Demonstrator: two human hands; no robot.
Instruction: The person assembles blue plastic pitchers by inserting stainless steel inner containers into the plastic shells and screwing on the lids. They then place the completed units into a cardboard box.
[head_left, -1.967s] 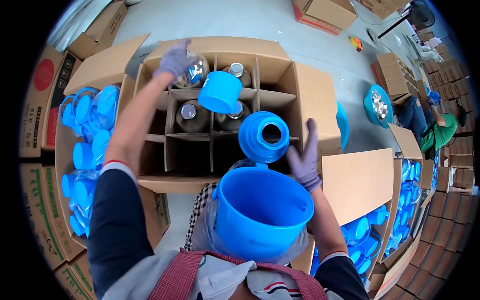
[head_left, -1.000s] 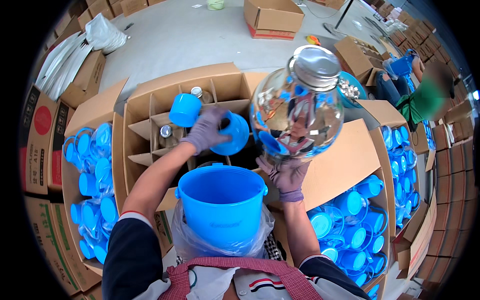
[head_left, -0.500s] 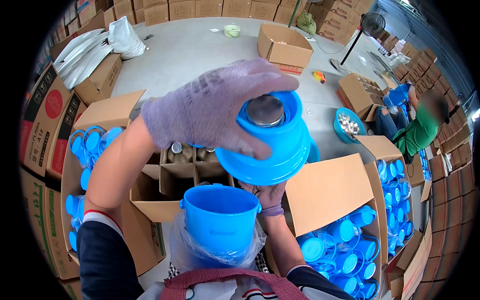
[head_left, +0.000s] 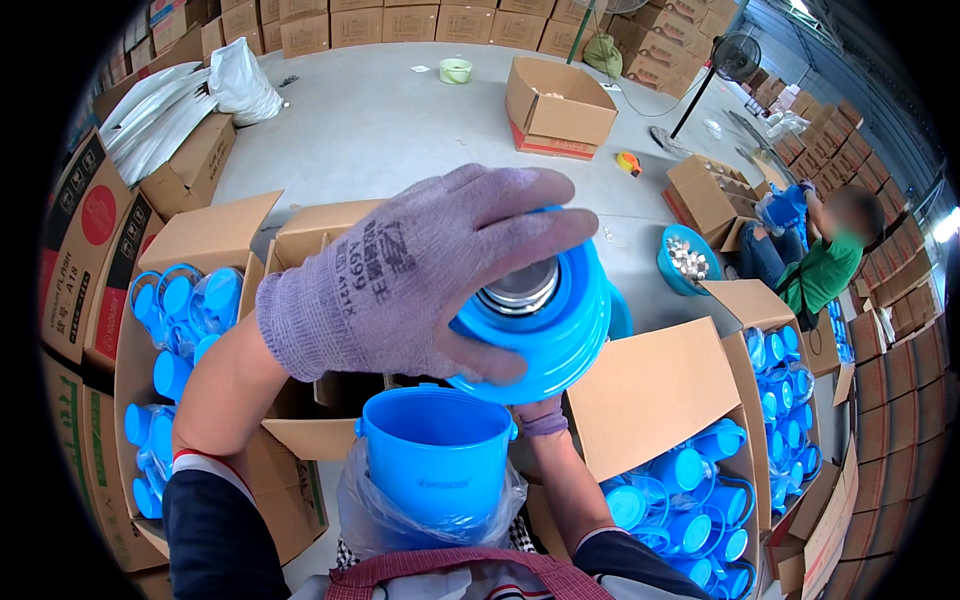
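My left hand [head_left: 430, 265], in a purple knit glove, curls its fingers and thumb round the rim of a blue plastic thermos top [head_left: 560, 350]. In its middle sits a shiny silver metal cap or neck [head_left: 525, 287]. Beneath the flared top, my right hand [head_left: 543, 414], gloved too, shows only by its wrist and a little of the palm; its fingers are hidden. Close to my body stands a blue plastic thermos body [head_left: 437, 455], its mouth facing up, with clear plastic film [head_left: 365, 500] bunched round its lower part.
A divided carton [head_left: 325, 440] stands behind the blue body. Cartons of blue thermos parts flank me at left [head_left: 172, 372] and right [head_left: 690, 525]. Farther right, a person in green [head_left: 835, 265] sits by a blue basin [head_left: 690, 262] of metal pieces. A fan [head_left: 735, 57] stands behind.
My left hand and the blue thermos top have come lower and nearer to me, and the hand has turned so its back faces up more. The blue body has barely shifted.
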